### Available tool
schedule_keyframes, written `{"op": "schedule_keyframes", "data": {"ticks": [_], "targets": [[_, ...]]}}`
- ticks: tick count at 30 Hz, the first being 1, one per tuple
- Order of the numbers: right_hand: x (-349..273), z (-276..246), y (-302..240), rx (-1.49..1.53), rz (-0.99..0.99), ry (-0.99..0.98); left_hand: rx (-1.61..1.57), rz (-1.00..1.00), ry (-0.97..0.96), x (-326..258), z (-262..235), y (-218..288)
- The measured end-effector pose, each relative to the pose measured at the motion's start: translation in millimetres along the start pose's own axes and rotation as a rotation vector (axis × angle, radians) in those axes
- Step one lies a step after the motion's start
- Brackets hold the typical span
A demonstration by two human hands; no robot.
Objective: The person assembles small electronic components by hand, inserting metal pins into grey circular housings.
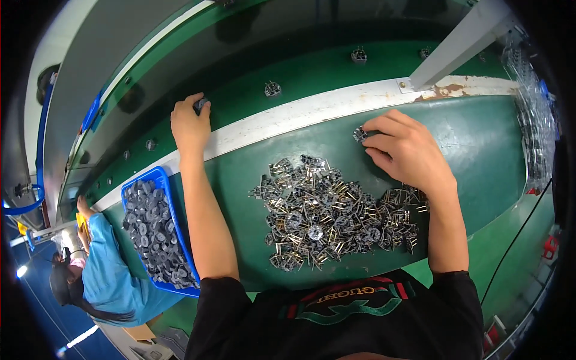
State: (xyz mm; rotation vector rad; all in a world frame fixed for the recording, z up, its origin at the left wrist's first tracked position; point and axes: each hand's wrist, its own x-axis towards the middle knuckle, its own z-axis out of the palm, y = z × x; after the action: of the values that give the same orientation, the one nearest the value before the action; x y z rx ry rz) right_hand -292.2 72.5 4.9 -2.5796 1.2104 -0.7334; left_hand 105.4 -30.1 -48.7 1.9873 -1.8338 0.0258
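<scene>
My left hand (191, 123) reaches over the green conveyor belt (237, 99), fingers closed on a small dark grey part (201, 105). Some of that part is hidden by the fingers. On the right, my right hand (408, 147) pinches a small black assembly with metal pins (360, 134) between thumb and fingertips, above the green work surface (480, 144). Below and left of that hand spreads a heap of similar pinned assemblies (327, 210). A blue bin (171, 216) full of round dark grey plastic pieces (147, 222) stands left of my left forearm.
A white rail (282, 123) separates the work surface from the belt, with a grey post (453, 48) rising from it. Single parts sit on the belt, including an assembly (272, 89). Stacked clear plastic trays (531, 120) stand far right. A co-worker in blue (114, 264) sits at left.
</scene>
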Motion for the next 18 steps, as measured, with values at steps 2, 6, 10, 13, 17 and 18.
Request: {"op": "schedule_keyframes", "data": {"ticks": [2,6,10,13,17,18], "targets": [[-0.7,-1.8,0.6,0.037,0.114,0.015,-0.139,-0.059,-0.043,0.4,-10.8,19.0],[-0.1,4.4,-0.1,0.091,0.28,0.112,-0.8,-0.062,-0.144,-5.4,-17.2,66.0],[-3.7,12.1,3.5,0.047,0.221,0.075,-1.156,0.168,-0.355,-31.8,-24.6,139.7],[-2.4,9.8,0.5,0.074,0.165,0.174,-1.148,0.31,-0.488,-55.6,-28.3,173.2],[4.4,-4.4,-17.0,0.284,0.145,0.381,-1.149,0.335,-0.626,-69.2,-25.7,183.9],[4.5,-5.2,-18.0,0.265,0.075,0.425,-1.152,0.337,-0.631,-70.9,-24.9,186.3]]}}
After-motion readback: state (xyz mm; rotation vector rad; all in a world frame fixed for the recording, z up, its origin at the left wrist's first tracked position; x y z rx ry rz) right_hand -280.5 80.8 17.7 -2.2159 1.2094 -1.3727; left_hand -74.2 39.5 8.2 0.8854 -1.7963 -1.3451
